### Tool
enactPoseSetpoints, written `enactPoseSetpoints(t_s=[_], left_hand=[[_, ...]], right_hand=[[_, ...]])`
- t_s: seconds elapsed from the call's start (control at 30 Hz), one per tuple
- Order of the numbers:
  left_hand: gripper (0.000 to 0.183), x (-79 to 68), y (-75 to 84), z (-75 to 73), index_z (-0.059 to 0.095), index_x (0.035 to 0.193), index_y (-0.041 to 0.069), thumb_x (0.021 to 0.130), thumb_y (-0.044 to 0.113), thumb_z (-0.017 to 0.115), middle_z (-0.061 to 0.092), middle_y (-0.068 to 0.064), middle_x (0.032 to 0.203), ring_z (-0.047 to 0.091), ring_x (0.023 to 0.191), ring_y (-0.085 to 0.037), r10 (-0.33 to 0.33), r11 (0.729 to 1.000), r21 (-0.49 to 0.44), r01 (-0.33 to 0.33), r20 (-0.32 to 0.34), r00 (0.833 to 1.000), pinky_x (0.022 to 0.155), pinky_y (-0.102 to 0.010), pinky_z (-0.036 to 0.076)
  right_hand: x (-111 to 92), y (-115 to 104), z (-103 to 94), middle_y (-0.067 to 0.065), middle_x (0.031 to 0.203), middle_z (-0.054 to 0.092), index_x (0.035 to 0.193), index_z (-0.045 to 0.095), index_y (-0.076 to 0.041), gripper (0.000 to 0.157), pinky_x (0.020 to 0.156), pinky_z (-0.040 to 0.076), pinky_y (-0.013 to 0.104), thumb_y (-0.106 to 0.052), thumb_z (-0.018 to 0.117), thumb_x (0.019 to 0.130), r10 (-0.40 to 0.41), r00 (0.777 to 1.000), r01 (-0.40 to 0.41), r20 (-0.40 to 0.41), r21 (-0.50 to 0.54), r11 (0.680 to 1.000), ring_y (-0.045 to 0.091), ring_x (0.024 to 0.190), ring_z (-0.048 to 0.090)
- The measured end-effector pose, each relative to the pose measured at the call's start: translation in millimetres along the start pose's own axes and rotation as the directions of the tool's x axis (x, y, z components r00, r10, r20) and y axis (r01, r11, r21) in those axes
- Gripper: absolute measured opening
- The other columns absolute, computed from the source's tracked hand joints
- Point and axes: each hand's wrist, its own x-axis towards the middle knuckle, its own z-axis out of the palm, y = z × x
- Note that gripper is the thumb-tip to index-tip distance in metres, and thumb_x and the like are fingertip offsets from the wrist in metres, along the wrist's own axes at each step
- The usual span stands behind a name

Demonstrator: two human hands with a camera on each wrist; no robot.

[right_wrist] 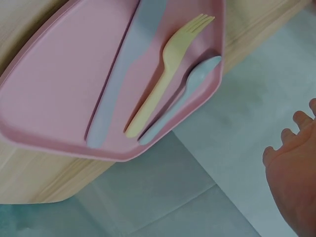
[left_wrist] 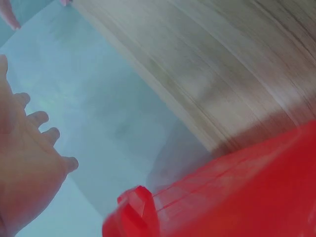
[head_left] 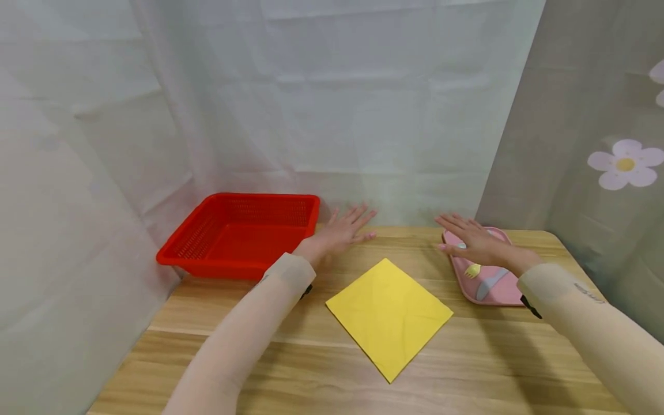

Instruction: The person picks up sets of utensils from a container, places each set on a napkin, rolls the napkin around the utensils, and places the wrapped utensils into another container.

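Note:
My left hand (head_left: 339,231) is held out with spread fingers beside the right end of a red plastic basket (head_left: 233,270), holding nothing. Over the pink tray (head_left: 505,297) reaches my right hand (head_left: 474,239), its fingers stretched out and its palm free of any object. On that tray lie a yellow fork (right_wrist: 170,64), a grey-blue knife (right_wrist: 123,69) and a pale green spoon (right_wrist: 190,89), side by side in the right wrist view. Between the two arms a yellow folded cloth or napkin (head_left: 389,317) lies flat on the table, one corner pointing toward me.
The wooden table (head_left: 311,369) ends at a back edge just beyond both hands. A white curtain (head_left: 363,115) hangs behind it, and a grey curtain (head_left: 560,144) with flowers hangs at the right. The basket stands at the back left corner.

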Motion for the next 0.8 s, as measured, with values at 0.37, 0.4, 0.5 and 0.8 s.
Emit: enactPoseSetpoints(t_s=[0.37, 0.4, 0.5, 0.8], left_hand=[[0.075, -16.6, -0.2, -0.8, 0.008, 0.17, 0.024, 0.109, 0.057, 0.039, -0.003, -0.002, 0.176, -0.001, 0.161, -0.029, 0.085, 0.996, -0.018, -0.084, 0.05, 0.995, 0.126, -0.056, -0.01], [0.076, -17.3, -0.5, -0.3, 0.008, 0.17, 0.024, 0.109, 0.058, 0.038, -0.002, -0.003, 0.176, 0.0, 0.161, -0.029, 0.092, 0.996, -0.016, -0.091, 0.058, 0.994, 0.126, -0.056, -0.009], [0.077, -20.3, 0.2, 0.7, 0.008, 0.17, 0.023, 0.109, 0.06, 0.037, 0.002, -0.005, 0.176, 0.003, 0.161, -0.03, 0.111, 0.994, -0.021, -0.11, 0.073, 0.991, 0.127, -0.057, -0.005], [0.074, -37.2, 9.1, 5.1, 0.01, 0.17, 0.025, 0.11, 0.054, 0.041, 0.002, 0.001, 0.176, 0.003, 0.161, -0.028, 0.163, 0.983, -0.099, -0.156, 0.07, 0.984, 0.128, -0.055, -0.005]], right_hand=[[-18, 5, -7.4, 0.027, 0.17, 0.016, 0.165, 0.027, -0.006, 0.077, 0.121, 0.005, 0.072, -0.04, 0.062, 0.105, 0.006, 0.999, -0.004, 0.041, -0.049, 0.999, 0.052, 0.155, 0.011], [-19, 5, -6.8, 0.027, 0.169, 0.018, 0.164, 0.028, -0.005, 0.077, 0.12, 0.007, 0.073, -0.04, 0.062, 0.105, 0.006, 0.999, -0.004, 0.039, -0.051, 0.999, 0.052, 0.155, 0.012], [-24, 8, -5.2, 0.028, 0.168, 0.021, 0.162, 0.031, -0.002, 0.077, 0.119, 0.01, 0.074, -0.04, 0.064, 0.104, -0.002, 1.0, 0.003, 0.026, -0.057, 0.998, 0.053, 0.153, 0.016], [-33, 12, -3.4, 0.027, 0.166, 0.028, 0.163, 0.033, -0.008, 0.075, 0.116, 0.018, 0.074, -0.037, 0.066, 0.103, -0.046, 0.999, 0.045, -0.005, -0.086, 0.995, 0.054, 0.15, 0.023]])
